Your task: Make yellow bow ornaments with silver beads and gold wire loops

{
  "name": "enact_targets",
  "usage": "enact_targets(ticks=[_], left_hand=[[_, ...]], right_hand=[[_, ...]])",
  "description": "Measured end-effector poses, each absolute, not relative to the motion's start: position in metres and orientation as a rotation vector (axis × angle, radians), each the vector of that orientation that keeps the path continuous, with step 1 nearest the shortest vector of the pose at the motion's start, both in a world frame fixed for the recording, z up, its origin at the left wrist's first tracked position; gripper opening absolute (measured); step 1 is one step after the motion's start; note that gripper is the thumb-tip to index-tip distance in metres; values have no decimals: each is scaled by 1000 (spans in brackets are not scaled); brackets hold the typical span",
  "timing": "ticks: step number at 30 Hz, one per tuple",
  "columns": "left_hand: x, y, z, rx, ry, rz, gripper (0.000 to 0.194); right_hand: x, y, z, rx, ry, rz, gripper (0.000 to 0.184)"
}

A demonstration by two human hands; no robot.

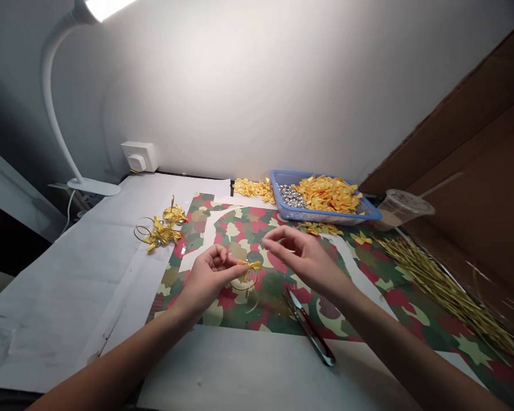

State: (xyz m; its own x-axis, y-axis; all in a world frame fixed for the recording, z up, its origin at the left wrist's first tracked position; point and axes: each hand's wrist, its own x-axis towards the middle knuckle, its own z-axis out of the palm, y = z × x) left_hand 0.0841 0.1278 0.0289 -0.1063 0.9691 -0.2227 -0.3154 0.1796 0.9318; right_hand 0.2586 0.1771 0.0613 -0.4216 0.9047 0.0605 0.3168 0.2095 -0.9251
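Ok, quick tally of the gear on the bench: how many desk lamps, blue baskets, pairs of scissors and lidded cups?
Desk lamp: 1
Blue plastic basket: 1
Pair of scissors: 1
Lidded plastic cup: 1
Total: 4

Small yellow ribbon bow (251, 266); fingertip-pinched

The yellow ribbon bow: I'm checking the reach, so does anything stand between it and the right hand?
Nothing visible does. The yellow ribbon bow, pinched in the left hand, has only open air between it and the right hand, which hovers beside it above the patterned paper sheet.
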Motion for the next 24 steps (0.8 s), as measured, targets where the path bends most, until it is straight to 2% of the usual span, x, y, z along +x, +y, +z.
enact_targets(ticks=[4, 7, 15, 24], left_hand=[[84, 128, 28, 797, 1158, 1281, 39], [84, 128, 27, 817, 1154, 1278, 37], [86, 126, 29, 856, 1153, 1270, 36], [86, 127, 31, 859, 1167, 1269, 35]], right_hand=[[255, 186, 54, -1158, -1777, 1661, 31], [252, 186, 46, -1136, -1645, 1800, 35], [251, 187, 36, -1091, -1590, 1874, 31], [251, 179, 45, -1082, -1589, 1661, 34]])
